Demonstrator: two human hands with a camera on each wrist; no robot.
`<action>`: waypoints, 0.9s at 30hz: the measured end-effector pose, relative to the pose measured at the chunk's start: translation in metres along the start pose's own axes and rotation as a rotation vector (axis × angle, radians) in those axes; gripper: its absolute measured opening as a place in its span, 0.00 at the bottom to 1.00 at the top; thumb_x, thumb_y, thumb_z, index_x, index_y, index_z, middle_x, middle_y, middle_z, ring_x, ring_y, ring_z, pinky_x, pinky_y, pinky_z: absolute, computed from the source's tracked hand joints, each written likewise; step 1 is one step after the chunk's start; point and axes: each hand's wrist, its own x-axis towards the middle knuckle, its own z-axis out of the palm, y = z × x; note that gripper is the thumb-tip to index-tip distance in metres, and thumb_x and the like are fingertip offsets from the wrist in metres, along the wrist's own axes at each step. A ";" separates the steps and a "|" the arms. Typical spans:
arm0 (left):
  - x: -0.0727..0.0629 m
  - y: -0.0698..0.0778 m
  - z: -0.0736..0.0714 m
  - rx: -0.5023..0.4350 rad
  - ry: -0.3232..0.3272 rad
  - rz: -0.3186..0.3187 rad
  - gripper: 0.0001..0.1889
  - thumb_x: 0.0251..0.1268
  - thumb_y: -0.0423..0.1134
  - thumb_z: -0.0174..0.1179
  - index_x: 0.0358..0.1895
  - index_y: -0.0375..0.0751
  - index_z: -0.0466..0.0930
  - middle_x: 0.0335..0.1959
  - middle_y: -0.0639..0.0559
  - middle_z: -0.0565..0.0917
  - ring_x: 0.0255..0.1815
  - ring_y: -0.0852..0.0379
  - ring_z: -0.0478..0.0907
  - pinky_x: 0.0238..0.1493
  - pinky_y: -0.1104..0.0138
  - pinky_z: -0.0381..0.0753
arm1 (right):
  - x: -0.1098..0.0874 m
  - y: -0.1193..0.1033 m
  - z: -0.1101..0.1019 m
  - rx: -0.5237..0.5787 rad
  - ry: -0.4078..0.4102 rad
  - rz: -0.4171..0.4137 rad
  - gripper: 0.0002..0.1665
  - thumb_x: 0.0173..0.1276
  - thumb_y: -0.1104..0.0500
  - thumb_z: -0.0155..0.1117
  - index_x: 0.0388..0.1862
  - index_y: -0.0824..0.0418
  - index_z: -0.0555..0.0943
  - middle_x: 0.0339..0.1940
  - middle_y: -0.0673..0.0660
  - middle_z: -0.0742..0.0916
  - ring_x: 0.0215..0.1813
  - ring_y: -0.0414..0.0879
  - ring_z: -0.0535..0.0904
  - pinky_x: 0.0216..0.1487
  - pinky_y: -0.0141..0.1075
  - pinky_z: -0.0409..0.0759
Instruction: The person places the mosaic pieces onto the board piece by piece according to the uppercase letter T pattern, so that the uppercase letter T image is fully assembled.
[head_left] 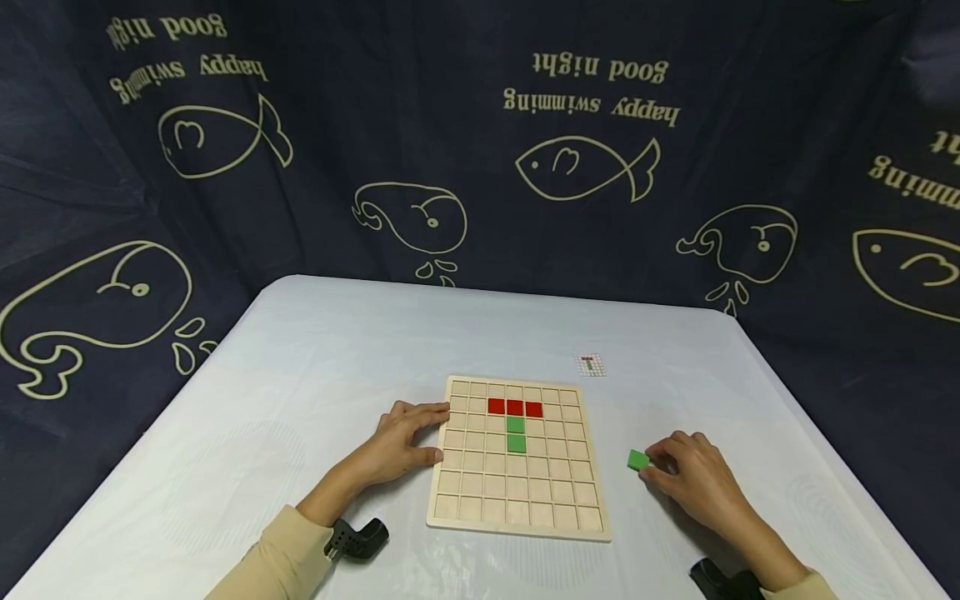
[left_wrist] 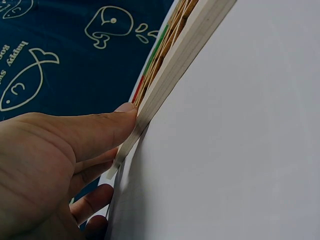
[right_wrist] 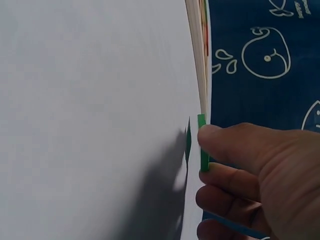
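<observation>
A wooden grid board (head_left: pixel 495 508) lies on the table in the head view. Three red tiles (head_left: pixel 514 407) form a row in its upper part, and two green tiles (head_left: pixel 516 443) run down below the middle one. My left hand (head_left: pixel 397 442) rests against the board's left edge. In the left wrist view its thumb (left_wrist: pixel 112 131) touches the side of the board. Right of the board, my right hand (head_left: pixel 697 479) pinches a green tile (head_left: pixel 638 460) between thumb and fingers. The right wrist view shows that tile (right_wrist: pixel 203 150) edge-on, just above the white surface.
A small printed card (head_left: pixel 591 365) with a red and green T pattern lies behind the board to the right. The white table (head_left: pixel 337 333) ends at a dark blue cloth (head_left: pixel 480 125) with fish and whale drawings.
</observation>
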 end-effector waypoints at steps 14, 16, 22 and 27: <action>0.000 0.000 0.000 -0.004 -0.002 -0.009 0.31 0.54 0.43 0.67 0.64 0.44 0.72 0.70 0.55 0.68 0.55 0.56 0.62 0.50 0.61 0.55 | 0.010 -0.019 -0.001 0.013 0.020 -0.047 0.13 0.48 0.57 0.75 0.33 0.59 0.85 0.29 0.49 0.81 0.35 0.43 0.68 0.38 0.40 0.63; 0.000 0.000 0.000 -0.003 -0.004 -0.010 0.31 0.54 0.43 0.67 0.64 0.44 0.72 0.70 0.55 0.68 0.55 0.55 0.62 0.50 0.60 0.55 | 0.012 -0.021 -0.001 0.018 0.028 -0.058 0.12 0.48 0.56 0.75 0.33 0.59 0.85 0.29 0.49 0.81 0.35 0.43 0.68 0.39 0.40 0.63; 0.000 0.000 0.000 0.003 -0.002 -0.011 0.31 0.54 0.43 0.67 0.64 0.45 0.72 0.70 0.54 0.68 0.55 0.56 0.62 0.50 0.61 0.56 | 0.017 -0.030 0.000 0.040 0.057 -0.113 0.12 0.48 0.56 0.75 0.32 0.57 0.85 0.27 0.48 0.81 0.35 0.42 0.68 0.39 0.40 0.64; 0.000 0.000 0.000 0.003 -0.001 -0.011 0.31 0.54 0.43 0.67 0.64 0.45 0.72 0.70 0.54 0.68 0.55 0.56 0.63 0.49 0.61 0.56 | 0.020 -0.038 0.002 0.067 0.064 -0.139 0.11 0.49 0.56 0.75 0.32 0.56 0.85 0.27 0.47 0.80 0.34 0.41 0.67 0.39 0.39 0.64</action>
